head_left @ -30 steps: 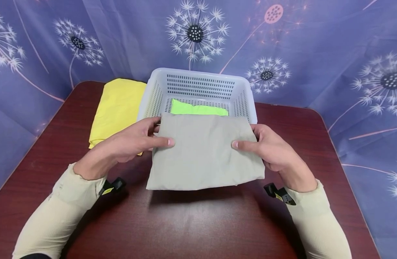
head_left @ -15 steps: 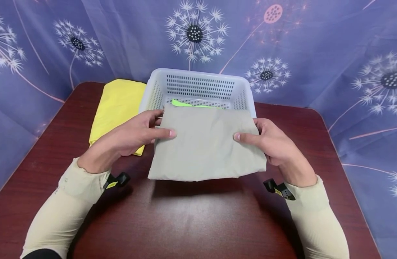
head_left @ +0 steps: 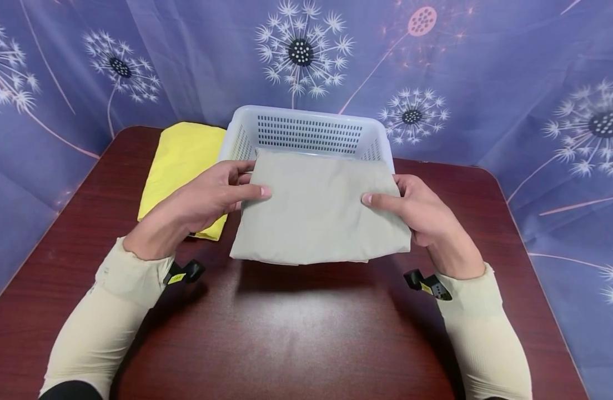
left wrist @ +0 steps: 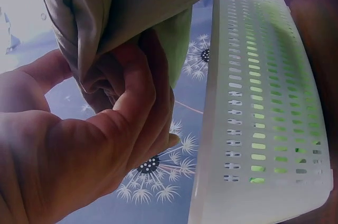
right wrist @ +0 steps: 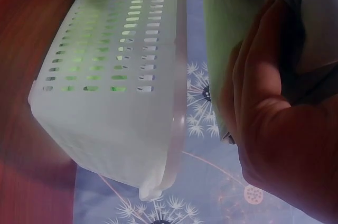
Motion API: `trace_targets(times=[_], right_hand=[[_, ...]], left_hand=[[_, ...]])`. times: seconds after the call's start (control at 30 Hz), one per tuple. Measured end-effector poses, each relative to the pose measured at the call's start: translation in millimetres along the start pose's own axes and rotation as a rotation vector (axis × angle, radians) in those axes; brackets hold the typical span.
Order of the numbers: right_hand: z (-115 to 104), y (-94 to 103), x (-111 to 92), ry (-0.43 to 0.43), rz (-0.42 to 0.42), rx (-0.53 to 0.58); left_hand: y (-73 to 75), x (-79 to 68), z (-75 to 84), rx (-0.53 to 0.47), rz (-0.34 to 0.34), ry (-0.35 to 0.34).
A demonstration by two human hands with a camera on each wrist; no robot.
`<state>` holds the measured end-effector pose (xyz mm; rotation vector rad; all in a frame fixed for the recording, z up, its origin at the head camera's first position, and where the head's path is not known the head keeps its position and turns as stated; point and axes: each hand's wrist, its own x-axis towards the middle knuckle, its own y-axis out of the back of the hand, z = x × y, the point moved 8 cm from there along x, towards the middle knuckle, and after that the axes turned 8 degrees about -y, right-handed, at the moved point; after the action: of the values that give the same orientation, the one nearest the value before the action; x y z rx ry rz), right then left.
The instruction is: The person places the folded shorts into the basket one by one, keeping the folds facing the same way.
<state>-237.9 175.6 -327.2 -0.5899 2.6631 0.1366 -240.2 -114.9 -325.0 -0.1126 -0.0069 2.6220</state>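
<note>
A folded light grey cloth [head_left: 316,214] is held up level between both hands, its near edge raised over the table. My left hand [head_left: 211,194] grips its left side, thumb on top and fingers underneath; the left wrist view shows the curled fingers [left wrist: 140,76] under the folds. On the opposite side my right hand [head_left: 416,208] holds it the same way, fingers beneath the cloth in the right wrist view. The white perforated basket [head_left: 308,114] stands just beyond, its front part hidden by the cloth. Bright green shows through the basket's slots [left wrist: 259,113] in the wrist views.
A folded yellow cloth [head_left: 184,161] lies left of the basket, partly behind my left hand. The dark red wooden table [head_left: 306,344] extends around and in front. A blue curtain [head_left: 196,50] with dandelion prints hangs along the table's back and sides.
Both hands have carried the grey cloth forward, away from me and further over the basket. The green cloth inside the basket, visible earlier in the head view, is now covered there.
</note>
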Motion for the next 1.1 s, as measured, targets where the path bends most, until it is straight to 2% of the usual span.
trace_targets(times=[0.1, 0.3, 0.6, 1.1], right_hand=[[-0.6, 2.6, 2.7, -0.007, 0.015, 0.012], [-1.4, 6.2, 7.4, -0.017, 0.044, 0.033], [-5.8, 11.4, 13.5, -0.012, 0.096, 0.050], [-10.9, 20.4, 24.9, 0.008, 0.190, 0.083]], left_hand=[[2.3, 0.6, 1.3, -0.006, 0.008, 0.011], [1.2, 5.0, 4.8, -0.066, -0.028, -0.028], [2.9, 14.6, 6.3, -0.131, -0.008, -0.054], [3.7, 25.1, 11.7, -0.161, 0.010, -0.085]])
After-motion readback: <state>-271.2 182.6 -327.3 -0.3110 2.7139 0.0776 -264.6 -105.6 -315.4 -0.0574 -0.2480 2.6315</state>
